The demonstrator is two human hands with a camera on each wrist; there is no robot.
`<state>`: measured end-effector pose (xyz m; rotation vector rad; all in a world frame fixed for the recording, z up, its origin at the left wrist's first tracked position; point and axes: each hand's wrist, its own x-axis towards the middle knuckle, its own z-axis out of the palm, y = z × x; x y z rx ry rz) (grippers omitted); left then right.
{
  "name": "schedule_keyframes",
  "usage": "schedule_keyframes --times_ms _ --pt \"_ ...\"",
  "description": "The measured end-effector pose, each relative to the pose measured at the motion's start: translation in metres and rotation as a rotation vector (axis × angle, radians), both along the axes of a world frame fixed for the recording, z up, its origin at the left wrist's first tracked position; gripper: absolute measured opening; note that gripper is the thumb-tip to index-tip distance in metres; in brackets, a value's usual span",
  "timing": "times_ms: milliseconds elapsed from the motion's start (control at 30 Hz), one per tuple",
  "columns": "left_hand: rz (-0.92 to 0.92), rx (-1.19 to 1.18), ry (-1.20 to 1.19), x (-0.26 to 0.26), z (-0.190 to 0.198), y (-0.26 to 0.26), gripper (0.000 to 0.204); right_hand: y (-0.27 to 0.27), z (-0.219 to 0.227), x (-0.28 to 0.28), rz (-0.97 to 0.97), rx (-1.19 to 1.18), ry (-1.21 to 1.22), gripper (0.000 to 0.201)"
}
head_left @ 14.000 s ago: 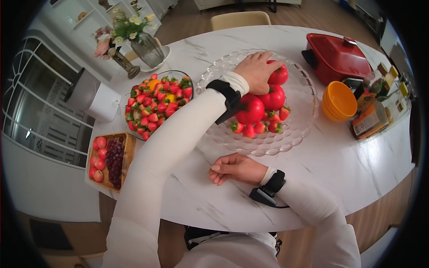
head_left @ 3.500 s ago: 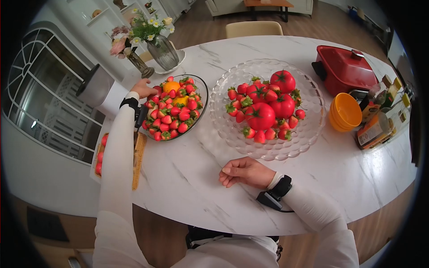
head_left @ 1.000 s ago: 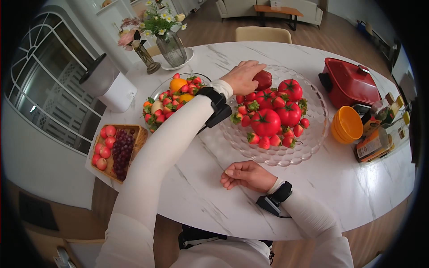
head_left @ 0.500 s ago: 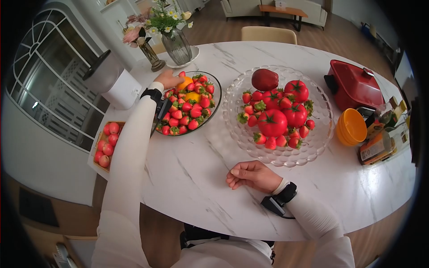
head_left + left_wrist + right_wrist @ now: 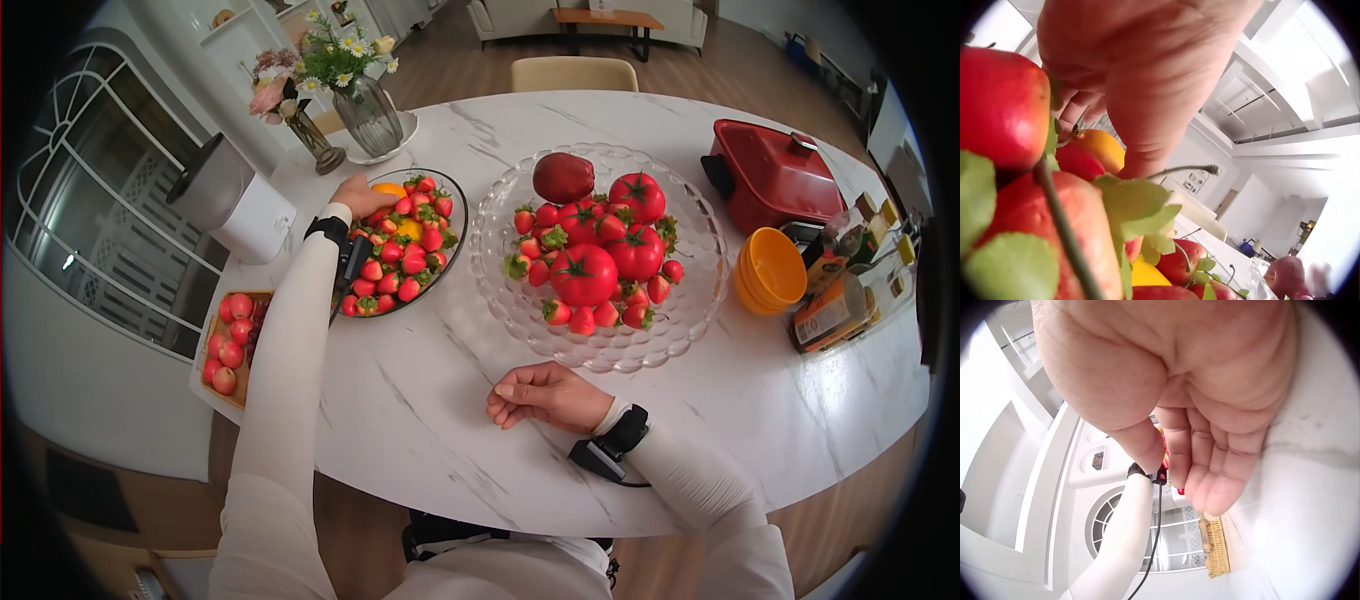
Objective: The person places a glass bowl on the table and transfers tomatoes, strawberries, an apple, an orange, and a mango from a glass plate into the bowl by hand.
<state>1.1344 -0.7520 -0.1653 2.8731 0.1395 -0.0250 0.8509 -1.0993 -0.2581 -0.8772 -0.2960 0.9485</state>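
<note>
My left hand (image 5: 362, 196) reaches over the far left rim of a glass bowl (image 5: 465, 222) heaped with strawberries (image 5: 388, 275) and some orange fruit (image 5: 410, 229). In the left wrist view its thumb points down among the fruit, near a yellow-orange fruit (image 5: 1102, 149); leaves hide the thumb tip, and I cannot tell whether it grips anything. My right hand (image 5: 553, 397) rests on the table by the plate, fingers loosely curled around nothing. The clear scalloped plate (image 5: 650, 335) bears several large tomatoes (image 5: 584, 275), strawberries (image 5: 636, 317) and a dark red apple (image 5: 563, 177).
A wicker basket (image 5: 262, 298) of pinkish-red fruit (image 5: 231, 354) stands left, partly behind my left arm. Flower vases (image 5: 367, 118) and a white appliance (image 5: 252, 222) are beyond the bowl. To the right are a red lidded cooker (image 5: 780, 180), yellow bowls (image 5: 772, 268) and bottles (image 5: 835, 312).
Strawberries and a dark red apple have joined the tomatoes on the plate. My left hand has gone from the plate back to the glass bowl. The right hand stays on the table.
</note>
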Motion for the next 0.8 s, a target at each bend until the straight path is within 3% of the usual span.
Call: schedule_keyframes --times_ms 267,467,533,567,633,800 --pt "-0.018 0.061 -0.022 -0.001 0.005 -0.001 0.085 0.000 0.002 -0.001 -0.008 -0.007 -0.004 0.030" --pt "-0.096 0.124 -0.193 -0.004 0.044 0.010 0.080 0.001 0.001 0.000 -0.003 -0.002 -0.002 0.030" --pt "-0.153 0.164 -0.403 -0.029 0.073 -0.007 0.071 0.001 0.001 0.000 0.006 0.001 0.002 0.027" --pt "-0.155 0.166 -0.399 -0.037 0.083 -0.015 0.071 0.001 0.001 0.000 0.004 0.004 0.005 0.027" --pt "-0.329 0.038 -0.517 -0.055 0.098 -0.037 0.064 0.001 0.001 -0.001 -0.011 0.006 0.013 0.027" --pt "-0.472 -0.197 -0.404 -0.119 0.106 -0.114 0.057 0.001 0.003 -0.001 -0.005 0.001 0.011 0.028"
